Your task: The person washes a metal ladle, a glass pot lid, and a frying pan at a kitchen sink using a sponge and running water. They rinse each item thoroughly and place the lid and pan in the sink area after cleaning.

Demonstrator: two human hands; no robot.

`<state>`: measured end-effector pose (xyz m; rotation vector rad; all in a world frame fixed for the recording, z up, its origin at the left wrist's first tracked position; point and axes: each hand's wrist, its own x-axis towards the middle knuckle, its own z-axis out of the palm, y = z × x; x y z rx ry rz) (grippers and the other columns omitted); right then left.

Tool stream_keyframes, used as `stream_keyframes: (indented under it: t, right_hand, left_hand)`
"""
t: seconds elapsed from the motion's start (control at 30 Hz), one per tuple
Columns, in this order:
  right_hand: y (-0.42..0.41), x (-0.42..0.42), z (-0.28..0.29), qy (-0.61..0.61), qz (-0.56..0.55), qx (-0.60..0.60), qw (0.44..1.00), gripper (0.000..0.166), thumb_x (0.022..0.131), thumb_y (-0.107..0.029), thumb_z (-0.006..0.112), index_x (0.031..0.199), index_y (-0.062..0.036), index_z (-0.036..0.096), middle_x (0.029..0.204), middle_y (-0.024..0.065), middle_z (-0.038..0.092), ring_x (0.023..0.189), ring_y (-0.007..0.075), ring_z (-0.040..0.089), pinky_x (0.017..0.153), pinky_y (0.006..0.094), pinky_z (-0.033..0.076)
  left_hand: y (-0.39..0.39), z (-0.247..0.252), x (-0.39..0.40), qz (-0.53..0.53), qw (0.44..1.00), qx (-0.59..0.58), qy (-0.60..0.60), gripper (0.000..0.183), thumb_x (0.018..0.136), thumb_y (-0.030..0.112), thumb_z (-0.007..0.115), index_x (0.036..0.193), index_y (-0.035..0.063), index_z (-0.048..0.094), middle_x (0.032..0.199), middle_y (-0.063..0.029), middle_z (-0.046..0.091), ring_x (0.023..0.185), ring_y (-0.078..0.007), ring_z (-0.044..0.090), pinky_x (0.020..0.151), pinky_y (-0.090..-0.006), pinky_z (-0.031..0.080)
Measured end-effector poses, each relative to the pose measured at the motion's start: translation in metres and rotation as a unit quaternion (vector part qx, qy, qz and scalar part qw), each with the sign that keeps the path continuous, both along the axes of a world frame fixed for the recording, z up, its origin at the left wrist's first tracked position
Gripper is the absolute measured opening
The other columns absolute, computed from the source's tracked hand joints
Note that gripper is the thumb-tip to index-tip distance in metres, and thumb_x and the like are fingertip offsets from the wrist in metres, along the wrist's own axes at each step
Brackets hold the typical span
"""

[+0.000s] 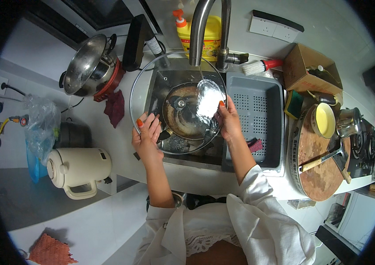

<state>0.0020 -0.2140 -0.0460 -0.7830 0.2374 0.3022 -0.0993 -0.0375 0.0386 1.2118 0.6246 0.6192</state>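
Note:
A round glass pot lid (187,145) with a metal rim is held between both hands above the sink (152,96). My left hand (147,135) holds the rim at its lower left, fingers partly beneath it. At the right edge my right hand (228,119) grips the rim, thumb on top. From the steel faucet (199,36), water runs onto the lid. Through the glass, a round brown-stained pan (174,124) shows in the basin; the lid's knob is seen near the middle. Bright glare hides part of what lies beneath.
A grey perforated basket (271,132) fills the right sink side. Behind stand a yellow detergent bottle (214,29) and a red-handled brush (262,66). Rightward are a sponge (294,104) and a round chopping board (319,182) with a spatula. Leftward are a steel pot (84,66) and a cream kettle (84,167).

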Motion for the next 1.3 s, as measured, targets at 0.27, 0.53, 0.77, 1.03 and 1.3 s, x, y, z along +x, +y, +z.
stream_keyframes:
  t: [0.27,0.53,0.77,1.03,1.3]
  right_hand:
    - [0.018,-0.013,-0.029,-0.299,-0.041,-0.561,0.771,0.064,0.082,-0.012,0.059,0.135,-0.0026,0.025,0.136,0.0197,0.029,0.122,0.0327,0.034,0.100,0.0364,0.028]
    - [0.054,-0.062,0.014,-0.415,0.113,-0.568,0.701,0.067,0.087,-0.029,0.049,0.137,0.0011,0.016,0.142,0.0235,0.016,0.131,0.0364,0.017,0.105,0.0465,0.014]
    - [0.056,-0.028,0.000,-0.341,0.029,-0.647,0.681,0.066,0.088,-0.031,0.045,0.137,0.0025,0.016,0.142,0.0240,0.015,0.131,0.0383,0.017,0.106,0.0454,0.015]
    - [0.070,0.020,-0.005,-0.354,-0.047,-0.599,0.717,0.063,0.091,-0.032,0.037,0.138,0.0008,0.012,0.144,0.0201,0.011,0.134,0.0334,0.010,0.107,0.0442,0.008]
    - [0.094,0.027,0.025,-0.371,-0.021,-0.578,0.726,0.066,0.090,-0.036,0.036,0.139,-0.0018,0.010,0.146,0.0177,0.007,0.135,0.0311,0.006,0.107,0.0460,0.005]
  left_hand:
    - [-0.012,0.003,-0.005,0.042,0.997,0.060,-0.029,0.045,0.092,0.031,0.047,0.116,-0.0070,0.046,0.110,-0.0234,0.056,0.100,-0.0268,0.058,0.082,-0.0290,0.048]
    - [-0.022,0.009,-0.005,0.065,0.994,0.081,-0.039,0.047,0.091,0.032,0.047,0.115,-0.0081,0.046,0.108,-0.0240,0.056,0.097,-0.0249,0.058,0.081,-0.0271,0.047]
    - [-0.030,0.016,-0.010,0.066,0.993,0.090,-0.045,0.049,0.091,0.033,0.047,0.115,-0.0100,0.045,0.107,-0.0227,0.057,0.098,-0.0245,0.058,0.080,-0.0273,0.046]
    - [-0.037,0.014,-0.011,0.048,0.989,0.126,-0.060,0.048,0.092,0.031,0.047,0.115,-0.0118,0.045,0.106,-0.0228,0.058,0.091,-0.0196,0.059,0.066,-0.0200,0.044]
    - [-0.042,0.015,-0.005,0.047,0.990,0.124,-0.049,0.045,0.093,0.029,0.044,0.117,-0.0091,0.045,0.110,-0.0208,0.056,0.098,-0.0221,0.058,0.081,-0.0246,0.046]
